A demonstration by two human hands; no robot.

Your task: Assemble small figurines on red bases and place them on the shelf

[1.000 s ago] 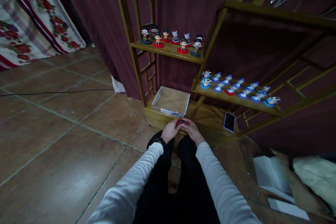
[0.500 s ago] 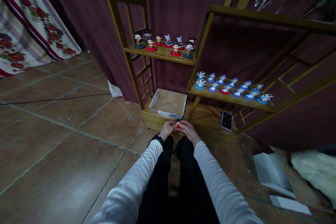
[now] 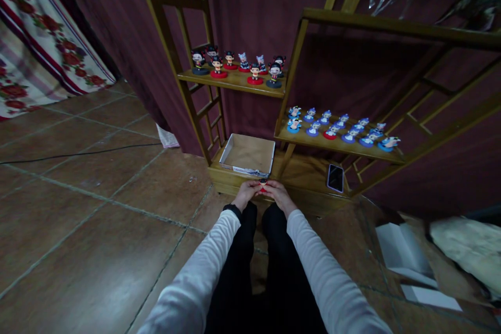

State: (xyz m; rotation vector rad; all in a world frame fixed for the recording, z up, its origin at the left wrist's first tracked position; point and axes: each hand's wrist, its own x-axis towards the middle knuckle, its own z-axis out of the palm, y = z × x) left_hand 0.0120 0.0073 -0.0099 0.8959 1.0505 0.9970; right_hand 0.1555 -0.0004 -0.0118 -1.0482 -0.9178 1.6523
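Note:
Both my hands meet in front of my knees, above the floor and close to the low base of a wooden shelf unit [image 3: 250,86]. My left hand [image 3: 246,193] and my right hand [image 3: 277,194] pinch a small figurine with a red base [image 3: 263,186] between their fingertips. Just beyond them, an empty shallow cardboard box [image 3: 248,155] sits on the shelf base. Several dark-haired figurines on red and black bases [image 3: 237,67] stand on the upper shelf. On the lower right shelf stand several figurines on blue bases [image 3: 336,128].
A phone [image 3: 335,178] lies on the shelf base right of the box. White cardboard pieces [image 3: 403,255] and a pale bag [image 3: 465,250] lie on the tiled floor at right. A black cable [image 3: 78,152] crosses the floor at left, near a floral cloth [image 3: 43,47].
The view has shifted, so shelf and box sit further left and lower in the picture. My hands stay together on the small figurine, with its red base showing less.

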